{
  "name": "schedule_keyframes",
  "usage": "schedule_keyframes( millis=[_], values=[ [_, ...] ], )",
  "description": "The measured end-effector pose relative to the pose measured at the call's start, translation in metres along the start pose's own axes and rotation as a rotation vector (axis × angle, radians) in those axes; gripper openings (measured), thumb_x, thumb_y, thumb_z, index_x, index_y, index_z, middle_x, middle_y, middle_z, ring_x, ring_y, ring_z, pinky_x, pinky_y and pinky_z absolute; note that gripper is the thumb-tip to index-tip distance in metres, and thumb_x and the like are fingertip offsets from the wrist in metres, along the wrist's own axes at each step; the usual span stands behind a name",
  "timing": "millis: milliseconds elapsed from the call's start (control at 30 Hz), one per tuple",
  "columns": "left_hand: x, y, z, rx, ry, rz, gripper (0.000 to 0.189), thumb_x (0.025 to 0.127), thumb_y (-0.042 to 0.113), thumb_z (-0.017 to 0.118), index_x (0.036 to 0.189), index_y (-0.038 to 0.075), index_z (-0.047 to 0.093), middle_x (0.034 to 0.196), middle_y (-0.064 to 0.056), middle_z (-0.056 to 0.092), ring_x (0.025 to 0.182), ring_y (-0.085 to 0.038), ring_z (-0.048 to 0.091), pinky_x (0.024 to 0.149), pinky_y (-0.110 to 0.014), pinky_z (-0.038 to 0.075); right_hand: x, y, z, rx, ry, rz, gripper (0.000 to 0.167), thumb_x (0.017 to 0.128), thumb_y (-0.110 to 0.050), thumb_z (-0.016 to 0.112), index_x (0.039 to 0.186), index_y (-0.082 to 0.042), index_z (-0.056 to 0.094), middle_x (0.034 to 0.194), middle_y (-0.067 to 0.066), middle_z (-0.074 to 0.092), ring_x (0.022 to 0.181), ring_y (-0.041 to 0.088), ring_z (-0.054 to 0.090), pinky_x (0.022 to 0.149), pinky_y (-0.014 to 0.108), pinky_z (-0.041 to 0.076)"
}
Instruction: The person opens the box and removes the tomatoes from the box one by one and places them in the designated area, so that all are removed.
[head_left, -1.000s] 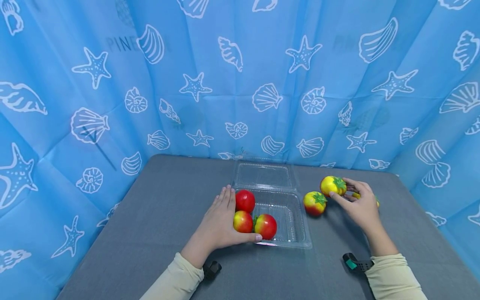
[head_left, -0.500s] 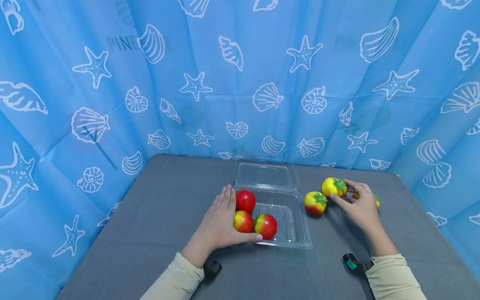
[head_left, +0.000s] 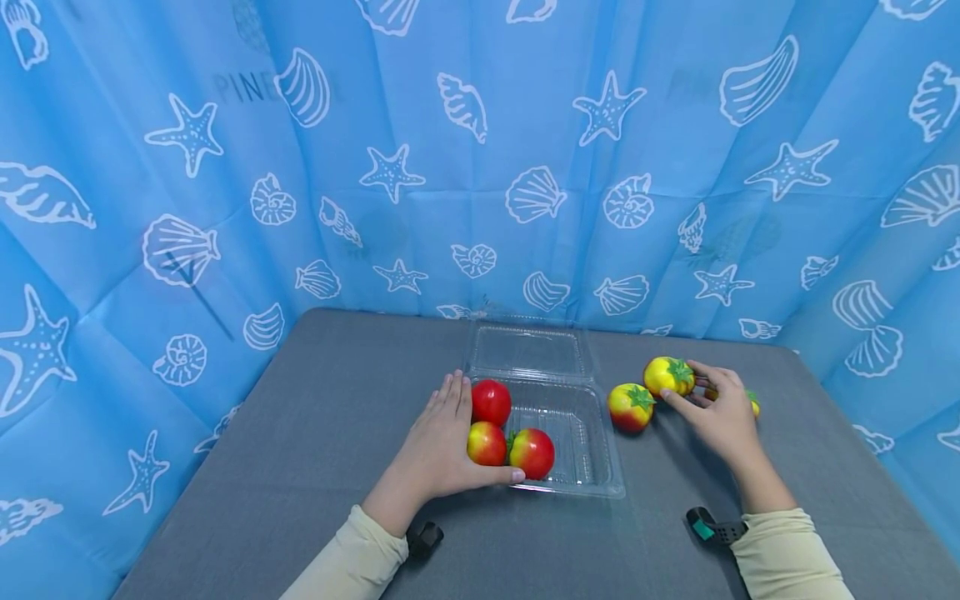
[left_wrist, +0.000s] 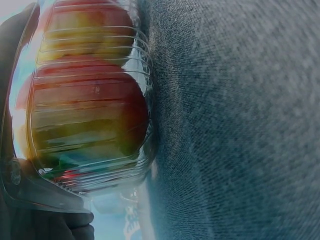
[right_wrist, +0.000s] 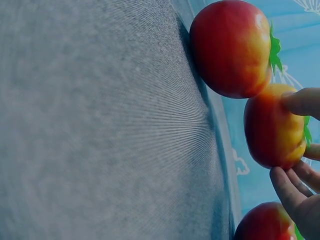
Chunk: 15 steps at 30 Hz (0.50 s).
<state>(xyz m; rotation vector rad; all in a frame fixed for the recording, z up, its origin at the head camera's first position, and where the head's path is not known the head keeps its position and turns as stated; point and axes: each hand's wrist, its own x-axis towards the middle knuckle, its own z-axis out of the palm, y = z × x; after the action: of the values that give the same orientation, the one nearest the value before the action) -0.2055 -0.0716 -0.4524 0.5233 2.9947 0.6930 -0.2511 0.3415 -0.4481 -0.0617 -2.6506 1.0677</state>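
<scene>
My left hand (head_left: 441, 446) lies along the left side of a clear plastic clamshell container (head_left: 581, 437), fingers straight, thumb along its front rim. Inside are three toy tomatoes: a red one (head_left: 491, 403), a red-yellow one (head_left: 486, 443) and another red-yellow one (head_left: 532, 454) with a green stem. In the right wrist view, a yellow-red tomato (right_wrist: 267, 132) is pinched between thumb and fingers of my right hand (head_left: 723, 417). A similar tomato (head_left: 630, 407) sits on the table just left of it. Behind the right hand, another tomato (head_left: 754, 405) is mostly hidden.
The container's lid (head_left: 531, 352) is folded back flat behind it. Grey cloth (head_left: 300, 467) covers the table, and a blue shell-print curtain (head_left: 465, 167) hangs along its far edge. Both wrists carry black straps (head_left: 716, 529).
The tomato in my right hand has dipped very slightly. My left hand, the container and the other tomatoes keep their places.
</scene>
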Motion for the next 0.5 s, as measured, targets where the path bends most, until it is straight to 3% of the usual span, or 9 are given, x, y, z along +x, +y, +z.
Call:
schedule_keyframes(
  millis=[67, 167, 500],
  values=[
    [0.0001, -0.0002, 0.0002, 0.001, 0.002, 0.001, 0.137, 0.071, 0.091, 0.067, 0.17, 0.007, 0.022, 0.179, -0.011, 0.019, 0.166, -0.035, 0.016, 0.13, -0.055, 0.032, 0.0002, 0.0006, 0.0001, -0.015, -0.001, 0.004, 0.072, 0.098, -0.029, 0.079, 0.151, 0.01, 0.05, 0.14, 0.033, 0.045, 0.125, 0.049, 0.054, 0.091, 0.024, 0.06],
    [0.0005, -0.0006, 0.0007, 0.002, 0.003, 0.002, 0.137, 0.071, 0.092, 0.067, 0.17, 0.007, 0.022, 0.179, -0.011, 0.019, 0.166, -0.035, 0.016, 0.13, -0.055, 0.031, 0.0005, 0.0015, 0.0003, -0.033, -0.007, 0.012, 0.072, 0.098, -0.028, 0.079, 0.151, 0.011, 0.049, 0.141, 0.034, 0.044, 0.124, 0.05, 0.053, 0.095, 0.042, 0.057],
    [0.001, -0.0015, 0.0015, -0.003, 0.004, 0.002, 0.138, 0.071, 0.092, 0.067, 0.17, 0.007, 0.022, 0.179, -0.011, 0.019, 0.166, -0.035, 0.016, 0.13, -0.055, 0.032, 0.0009, 0.0043, 0.0005, -0.061, -0.044, 0.027, 0.072, 0.098, -0.027, 0.078, 0.15, 0.013, 0.049, 0.142, 0.037, 0.043, 0.123, 0.05, 0.052, 0.1, 0.053, 0.052]
  ],
)
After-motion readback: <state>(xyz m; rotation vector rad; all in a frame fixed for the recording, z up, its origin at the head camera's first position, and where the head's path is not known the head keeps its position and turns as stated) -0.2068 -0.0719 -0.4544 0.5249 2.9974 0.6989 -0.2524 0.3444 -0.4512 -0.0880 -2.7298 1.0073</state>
